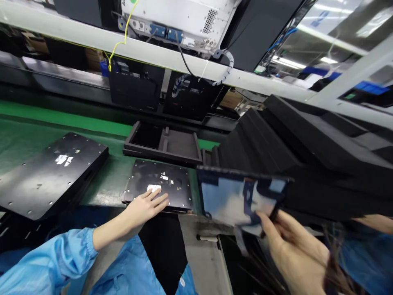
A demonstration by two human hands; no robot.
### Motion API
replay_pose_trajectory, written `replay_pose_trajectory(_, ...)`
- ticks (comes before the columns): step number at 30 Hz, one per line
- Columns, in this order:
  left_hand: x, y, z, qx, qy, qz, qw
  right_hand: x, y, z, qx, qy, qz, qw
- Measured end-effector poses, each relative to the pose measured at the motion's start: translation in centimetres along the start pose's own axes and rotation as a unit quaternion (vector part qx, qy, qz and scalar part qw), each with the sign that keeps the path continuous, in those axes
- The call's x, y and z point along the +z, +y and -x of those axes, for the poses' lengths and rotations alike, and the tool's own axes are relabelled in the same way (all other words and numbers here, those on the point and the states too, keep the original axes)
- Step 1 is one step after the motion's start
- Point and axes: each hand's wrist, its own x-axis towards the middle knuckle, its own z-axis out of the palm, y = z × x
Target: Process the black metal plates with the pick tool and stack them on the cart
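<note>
My left hand (pixel 150 205) lies with its fingers stretched out on the near edge of a flat black metal unit (pixel 175 198). This unit has screws along its edges and white labels, and my fingertips touch one label. To the right, my right hand (pixel 288 246) pinches the lower right corner of a thin, glossy panel (pixel 224 200) with a dark border. The panel is tilted up, slightly blurred, and reflects light shapes. A larger black unit (pixel 46 176) with screws and white labels rests on the left of the green bench.
A black foam tray (pixel 181 143) with compartments sits behind the middle unit. Black foam pieces (pixel 276 139) are piled at the right. A pale metal beam (pixel 147 49) crosses above, carrying a white instrument (pixel 181 16) with cables. Another person's blue sleeve (pixel 365 254) shows at far right.
</note>
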Motion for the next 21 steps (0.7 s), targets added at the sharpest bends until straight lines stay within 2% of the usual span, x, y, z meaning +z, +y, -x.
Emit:
replay_pose_trajectory(3, 0.3, 0.2, 0.4, -0.035, 0.012, 0.023, 0.999, 5.9, -0.7, -5.4, 0.050, -0.010, -0.133, 0.990)
replay_pose_trajectory(6, 0.8, 0.0, 0.3, -0.097, 0.022, 0.011, 0.995, 13.1, -1.1, -12.0, 0.024, -0.038, -0.199, 0.979)
replay_pose_trajectory(7, 1.1, -0.1, 0.3, -0.112, 0.025, 0.006, 0.993, 15.5, -1.3, -14.3, 0.015, -0.045, -0.193, 0.980)
replay_pose_trajectory(9, 2.0, -0.2, 0.3, -0.124, 0.029, 0.004, 0.992, 19.8, -1.8, -18.7, 0.037, -0.071, -0.112, 0.991)
replay_pose_trajectory(11, 3.0, -0.2, 0.3, -0.129, 0.033, 0.002, 0.991, 23.0, -2.4, -22.5, 0.071, -0.076, -0.053, 0.993)
replay_pose_trajectory(13, 4.0, -0.1, 0.3, -0.136, 0.041, -0.007, 0.990, 24.8, -2.9, -25.5, 0.105, -0.073, -0.015, 0.992)
replay_pose_trajectory(16, 5.5, -0.1, 0.4, -0.143, 0.052, -0.016, 0.988, 25.7, -3.7, -28.2, 0.144, -0.086, 0.035, 0.985)
replay_pose_trajectory(19, 6.4, -0.1, 0.4, -0.143, 0.066, -0.009, 0.987, 26.2, -5.1, -29.0, 0.143, -0.112, 0.061, 0.982)
replay_pose_trajectory(21, 6.6, -0.2, 0.3, -0.143, 0.075, -0.004, 0.987, 26.9, -6.5, -28.5, 0.108, -0.139, 0.051, 0.983)
